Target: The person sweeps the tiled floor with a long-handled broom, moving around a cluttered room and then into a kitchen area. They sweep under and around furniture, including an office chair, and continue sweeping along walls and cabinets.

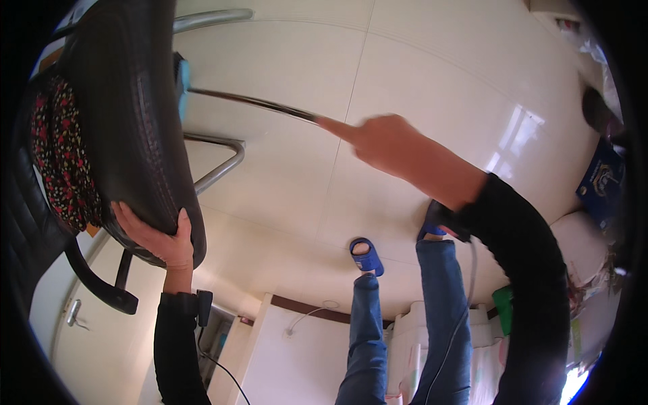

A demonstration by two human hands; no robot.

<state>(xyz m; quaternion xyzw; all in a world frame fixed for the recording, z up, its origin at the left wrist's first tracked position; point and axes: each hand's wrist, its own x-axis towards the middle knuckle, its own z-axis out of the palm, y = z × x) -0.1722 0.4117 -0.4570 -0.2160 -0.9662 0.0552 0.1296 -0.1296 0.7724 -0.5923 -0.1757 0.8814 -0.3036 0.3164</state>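
My left hand (157,240) grips the edge of a dark padded chair seat (136,136) at the left, thumb on one side and fingers on the other. A floral cloth (63,157) lies against the seat. My right hand (382,139) is closed around the end of a thin dark handle (258,102), its index finger stretched along it. That handle runs left to a light-blue head (183,88), partly hidden behind the seat; the kind of tool cannot be told for certain.
Bent metal chair legs (220,169) stand on the pale tiled floor (283,167). My feet wear blue slippers (368,257). A black armrest (101,288) juts out at lower left, near a door (106,324). Bags and a blue package (602,177) lie along the right side. Cables hang from both wrists.
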